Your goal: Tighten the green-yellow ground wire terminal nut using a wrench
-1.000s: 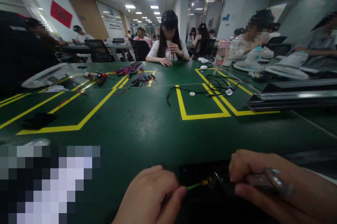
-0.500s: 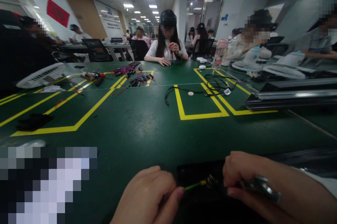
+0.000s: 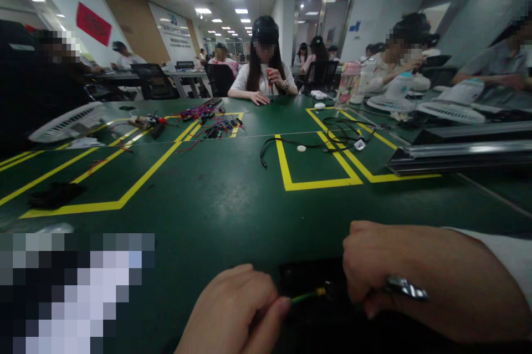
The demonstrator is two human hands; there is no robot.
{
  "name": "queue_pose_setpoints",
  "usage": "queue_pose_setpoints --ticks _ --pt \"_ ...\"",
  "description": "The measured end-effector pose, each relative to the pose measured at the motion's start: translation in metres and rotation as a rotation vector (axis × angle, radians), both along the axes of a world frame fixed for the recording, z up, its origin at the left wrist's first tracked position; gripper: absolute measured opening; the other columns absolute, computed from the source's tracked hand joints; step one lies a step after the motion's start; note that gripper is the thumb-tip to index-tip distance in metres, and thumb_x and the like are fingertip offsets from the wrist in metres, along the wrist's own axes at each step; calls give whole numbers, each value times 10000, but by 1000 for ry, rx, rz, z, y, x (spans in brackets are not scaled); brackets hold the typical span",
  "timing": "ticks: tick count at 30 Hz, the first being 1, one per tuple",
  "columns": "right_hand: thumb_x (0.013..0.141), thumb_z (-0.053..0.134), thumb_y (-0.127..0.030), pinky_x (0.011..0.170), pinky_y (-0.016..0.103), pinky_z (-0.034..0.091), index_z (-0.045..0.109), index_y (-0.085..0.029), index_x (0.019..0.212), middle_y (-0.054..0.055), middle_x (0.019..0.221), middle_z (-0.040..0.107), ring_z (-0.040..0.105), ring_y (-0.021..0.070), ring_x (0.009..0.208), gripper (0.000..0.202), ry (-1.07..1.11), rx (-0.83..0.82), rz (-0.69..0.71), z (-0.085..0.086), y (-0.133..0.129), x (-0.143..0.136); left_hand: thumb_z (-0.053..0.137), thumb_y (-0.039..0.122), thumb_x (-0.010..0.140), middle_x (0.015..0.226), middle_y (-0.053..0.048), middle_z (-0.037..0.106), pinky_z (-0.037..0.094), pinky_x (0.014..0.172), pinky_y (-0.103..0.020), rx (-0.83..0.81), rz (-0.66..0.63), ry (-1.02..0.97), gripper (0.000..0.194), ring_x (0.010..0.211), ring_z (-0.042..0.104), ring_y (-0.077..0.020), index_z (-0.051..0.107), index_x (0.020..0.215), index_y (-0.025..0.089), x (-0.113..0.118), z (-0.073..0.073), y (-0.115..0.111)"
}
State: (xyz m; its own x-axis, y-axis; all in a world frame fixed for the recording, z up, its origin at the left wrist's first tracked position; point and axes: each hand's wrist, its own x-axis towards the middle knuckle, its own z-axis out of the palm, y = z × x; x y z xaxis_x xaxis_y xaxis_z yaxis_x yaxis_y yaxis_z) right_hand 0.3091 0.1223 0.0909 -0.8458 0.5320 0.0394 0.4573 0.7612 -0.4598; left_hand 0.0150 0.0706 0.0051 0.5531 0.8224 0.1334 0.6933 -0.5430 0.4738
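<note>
My left hand (image 3: 235, 309) is closed at the bottom centre, thumb and forefinger pinching a green-and-yellow wire (image 3: 306, 297). A yellow sleeve (image 3: 320, 291) covers the wire's far end, which reaches a dark part close to my right hand. My right hand (image 3: 368, 271) is wrapped round a shiny metal hand tool (image 3: 407, 287); its end sticks out behind the fingers, and its exact kind is hidden. Under both hands lies a black piece (image 3: 299, 272) whose shape is too dark to make out.
Yellow tape (image 3: 324, 184) marks areas on the green table (image 3: 216, 204). A black cable (image 3: 286, 143), bundled wires (image 3: 216, 128) and metal profiles (image 3: 465, 154) lie farther back. A person (image 3: 266, 68) sits opposite, holding something orange. White fans (image 3: 68, 121) stand at the sides.
My right hand has shifted slightly up and left and turned, so less of the metal tool shows. The left hand keeps its pinch on the wire, almost unmoved.
</note>
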Motion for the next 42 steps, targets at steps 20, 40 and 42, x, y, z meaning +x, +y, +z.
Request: queue_pose_setpoints --ticks 20,40,42 --pt "1000 769 -315 561 251 476 709 -316 873 -61 813 723 619 148 604 141 287 -116 -545 -29 -50 8 526 174 1091 748 9 720 466 650 -273 -10 19 -11 336 701 690 -182 594 767 233 -2 -1 -1" --pt "992 761 -215 519 244 460 720 -336 907 -83 791 727 649 140 577 153 306 -11 -496 -40 -50 6 517 194 1102 722 22 697 448 627 -270 19 10 -37 351 677 675 -178 591 762 236 -3 -4 -1" --pt "997 729 -208 546 244 470 718 -338 907 -82 821 736 656 141 616 158 294 -36 -488 -37 -49 6 519 195 1100 714 26 693 444 624 -269 20 4 -36 352 664 666 -173 582 756 235 -3 -5 -1"
